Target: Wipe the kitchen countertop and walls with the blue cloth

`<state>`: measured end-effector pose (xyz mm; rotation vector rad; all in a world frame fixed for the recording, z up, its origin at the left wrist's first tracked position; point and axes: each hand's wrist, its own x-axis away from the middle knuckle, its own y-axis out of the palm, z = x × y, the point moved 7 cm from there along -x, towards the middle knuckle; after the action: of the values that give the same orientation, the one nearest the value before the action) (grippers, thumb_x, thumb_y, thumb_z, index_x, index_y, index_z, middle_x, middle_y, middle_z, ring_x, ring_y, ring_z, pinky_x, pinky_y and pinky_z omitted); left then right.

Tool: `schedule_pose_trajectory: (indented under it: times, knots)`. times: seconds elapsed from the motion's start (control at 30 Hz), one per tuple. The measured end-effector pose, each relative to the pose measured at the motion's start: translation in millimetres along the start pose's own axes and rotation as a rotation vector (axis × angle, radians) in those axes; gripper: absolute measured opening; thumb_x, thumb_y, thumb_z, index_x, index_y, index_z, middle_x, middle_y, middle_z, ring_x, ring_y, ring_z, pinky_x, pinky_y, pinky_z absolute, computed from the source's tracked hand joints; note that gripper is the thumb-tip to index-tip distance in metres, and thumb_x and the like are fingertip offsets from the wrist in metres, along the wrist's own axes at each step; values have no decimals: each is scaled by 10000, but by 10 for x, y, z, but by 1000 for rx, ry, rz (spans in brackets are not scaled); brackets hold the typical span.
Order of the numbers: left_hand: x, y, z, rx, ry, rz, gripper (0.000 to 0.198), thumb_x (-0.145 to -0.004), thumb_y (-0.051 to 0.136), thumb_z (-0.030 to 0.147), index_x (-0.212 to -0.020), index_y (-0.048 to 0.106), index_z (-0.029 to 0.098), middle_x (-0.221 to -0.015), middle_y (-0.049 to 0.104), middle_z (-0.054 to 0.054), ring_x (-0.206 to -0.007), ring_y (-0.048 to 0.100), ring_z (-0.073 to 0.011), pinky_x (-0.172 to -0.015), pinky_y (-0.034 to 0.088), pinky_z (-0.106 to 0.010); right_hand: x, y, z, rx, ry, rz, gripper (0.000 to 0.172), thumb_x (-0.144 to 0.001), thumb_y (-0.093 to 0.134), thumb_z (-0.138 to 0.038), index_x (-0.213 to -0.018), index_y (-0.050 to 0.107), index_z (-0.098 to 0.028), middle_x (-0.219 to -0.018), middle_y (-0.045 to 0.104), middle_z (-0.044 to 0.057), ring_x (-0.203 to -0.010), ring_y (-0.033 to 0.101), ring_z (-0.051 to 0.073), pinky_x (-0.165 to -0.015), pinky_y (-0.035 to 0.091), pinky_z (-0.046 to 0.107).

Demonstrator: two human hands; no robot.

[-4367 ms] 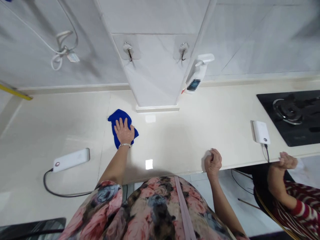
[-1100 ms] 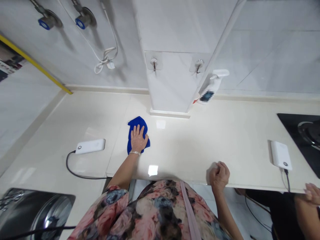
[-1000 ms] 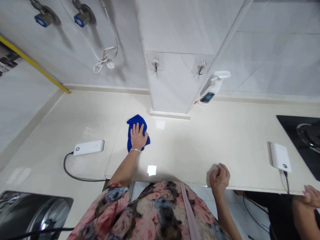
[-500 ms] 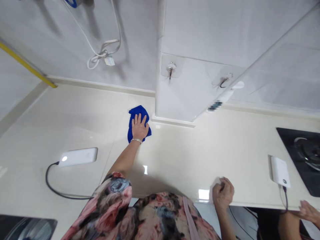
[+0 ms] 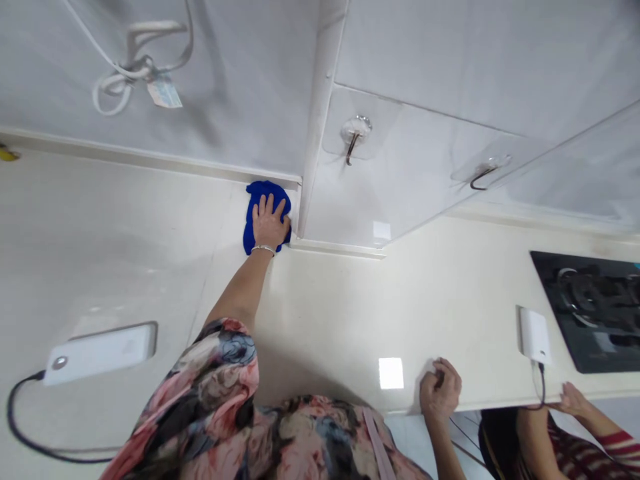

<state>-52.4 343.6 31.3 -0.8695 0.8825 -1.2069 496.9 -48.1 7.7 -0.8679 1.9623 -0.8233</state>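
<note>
My left hand (image 5: 269, 223) lies flat with fingers spread on a blue cloth (image 5: 253, 200), pressing it onto the cream countertop (image 5: 150, 233) in the corner where the back wall meets a white tiled pillar (image 5: 320, 133). A bracelet circles that wrist. My right hand (image 5: 440, 393) is curled in a loose fist on the counter's front edge, with nothing visible in it.
A white power bank (image 5: 97, 350) with a black cable lies at the left. A second white power bank (image 5: 534, 333) sits right, beside a black gas hob (image 5: 590, 310). Another person's hand (image 5: 570, 400) rests at the front edge. Two hooks (image 5: 354, 133) hang on the pillar.
My left hand has pushed the blue cloth away from me, up into the corner beside the pillar. The camera has leaned forward. My right hand stays on the counter edge.
</note>
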Motion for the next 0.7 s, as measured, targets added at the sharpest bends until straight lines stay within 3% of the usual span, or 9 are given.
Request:
schedule_pose_trajectory:
  times: [0.17, 0.3, 0.43, 0.7]
  knots:
    - [-161, 9, -10, 1, 35, -7, 617, -1025, 415, 368, -1602, 538, 187, -1778, 274, -99, -1661, 131, -332, -1354, 91, -577, 15, 14, 57, -21, 19, -13, 220, -905, 519, -275, -1049, 658, -185, -1256, 696, 199, -1188, 640, 322, -936, 539, 474]
    - [-59, -16, 2, -6, 60, -13, 646, -1031, 388, 390, -1618, 506, 148, -1771, 283, -127, -1662, 135, -330, -1356, 100, -573, 7, 41, 67, -38, 16, -6, 212, -907, 515, -286, -1036, 652, -187, -1240, 699, 206, -1174, 644, 333, -928, 542, 494]
    - [259, -77, -6, -34, 57, 15, 646, -1032, 372, 388, -1615, 509, 146, -1762, 303, -136, -1664, 149, -310, -1362, 113, -548, -9, 71, 75, -58, 5, 2, 223, -898, 503, -278, -1042, 649, -190, -1235, 701, 195, -1170, 639, 326, -969, 534, 508]
    - [1207, -231, -43, -85, -63, 58, 649, -1035, 374, 377, -1628, 489, 139, -1758, 300, -158, -1666, 151, -322, -1357, 141, -572, 21, 154, 144, -88, 7, 26, 245, -890, 490, -286, -1036, 662, -188, -1253, 699, 174, -1170, 615, 297, -1008, 513, 473]
